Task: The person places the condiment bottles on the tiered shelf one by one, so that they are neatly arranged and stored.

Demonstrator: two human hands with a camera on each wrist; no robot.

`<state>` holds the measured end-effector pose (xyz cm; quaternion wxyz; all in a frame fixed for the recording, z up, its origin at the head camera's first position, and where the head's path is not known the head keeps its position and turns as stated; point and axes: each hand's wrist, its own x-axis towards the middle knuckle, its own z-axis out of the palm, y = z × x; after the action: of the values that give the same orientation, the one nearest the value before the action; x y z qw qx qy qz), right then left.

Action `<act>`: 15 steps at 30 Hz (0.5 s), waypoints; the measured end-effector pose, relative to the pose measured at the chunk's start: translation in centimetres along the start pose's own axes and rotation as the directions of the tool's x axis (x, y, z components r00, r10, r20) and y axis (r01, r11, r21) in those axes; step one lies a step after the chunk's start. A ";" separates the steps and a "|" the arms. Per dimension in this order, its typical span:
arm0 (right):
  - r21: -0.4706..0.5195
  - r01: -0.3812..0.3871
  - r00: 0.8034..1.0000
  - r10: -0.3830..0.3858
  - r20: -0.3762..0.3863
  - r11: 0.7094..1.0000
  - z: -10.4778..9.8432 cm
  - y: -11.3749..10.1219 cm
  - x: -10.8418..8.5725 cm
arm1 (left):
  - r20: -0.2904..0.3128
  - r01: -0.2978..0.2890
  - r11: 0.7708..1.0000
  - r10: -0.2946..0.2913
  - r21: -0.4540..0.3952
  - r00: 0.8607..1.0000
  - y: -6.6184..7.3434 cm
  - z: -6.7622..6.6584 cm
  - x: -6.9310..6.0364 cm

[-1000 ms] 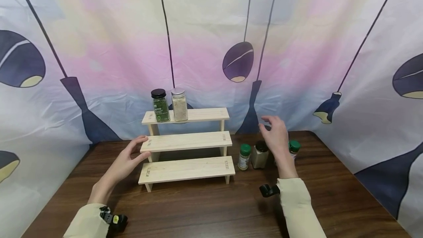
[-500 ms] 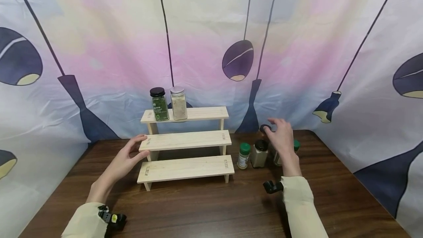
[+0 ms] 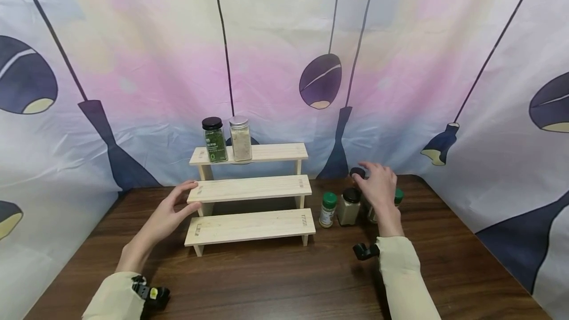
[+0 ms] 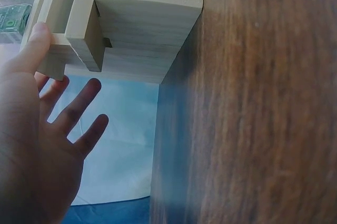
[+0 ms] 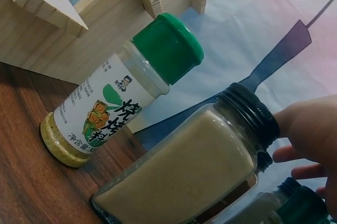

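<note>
My left hand (image 3: 166, 216) is at the left end of a three-step wooden rack (image 3: 249, 189), thumb at the middle step's front corner and index finger at its back corner; the other fingers spread free in the left wrist view. At the right, my right hand (image 3: 378, 186) has thumb and fingers around the black lid (image 3: 357, 172) of a jar at the back. Its body is mostly hidden. In front of that hand stand a black-lidded glass jar (image 5: 184, 166) of pale powder and a green-capped seasoning bottle (image 5: 100, 113), both upright.
On the top step stand a black-lidded jar of green herbs (image 3: 216, 144) and a silver-lidded jar (image 3: 241, 142). Another green-capped bottle (image 3: 398, 195) is partly hidden behind the right hand. A patterned cloth (image 3: 275, 63) hangs behind the dark wooden table (image 3: 266, 285).
My right hand has moved slightly right and down, its thumb and fingers coming around the black lid at the back. My left hand stays at the rack.
</note>
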<state>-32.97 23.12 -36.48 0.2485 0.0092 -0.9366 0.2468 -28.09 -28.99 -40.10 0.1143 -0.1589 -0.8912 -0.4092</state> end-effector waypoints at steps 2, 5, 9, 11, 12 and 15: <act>-0.015 0.001 1.000 -0.001 0.015 1.000 -0.1 -0.1 0.1 | -0.001 0.001 1.000 -0.001 0.006 1.000 0.1 -0.1 0.1; -0.031 -0.001 0.999 0.002 0.033 1.000 -0.1 -0.2 0.1 | 0.000 0.009 1.000 -0.009 0.018 1.000 0.1 -0.1 0.0; -0.044 -0.003 0.999 0.005 0.047 0.999 -0.1 -0.3 0.1 | 0.003 0.013 1.000 -0.013 0.018 1.000 0.0 -0.2 -0.1; -0.054 -0.004 0.998 0.007 0.054 0.999 -0.1 -0.3 0.1 | 0.003 0.011 1.000 -0.012 0.017 1.000 0.0 -0.1 0.0; -0.060 -0.006 0.998 0.010 0.057 0.998 -0.1 -0.3 0.1 | 0.002 0.010 1.000 -0.010 0.016 1.000 0.0 -0.1 0.0; -0.076 -0.013 0.998 0.018 0.064 0.997 0.0 -0.3 0.1 | 0.000 0.005 1.000 -0.005 0.018 1.000 0.0 0.0 0.0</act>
<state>-32.98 22.89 -36.28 0.2163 0.0005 -0.9529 0.2127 -28.10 -28.98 -40.03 0.1145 -0.1556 -0.8952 -0.4016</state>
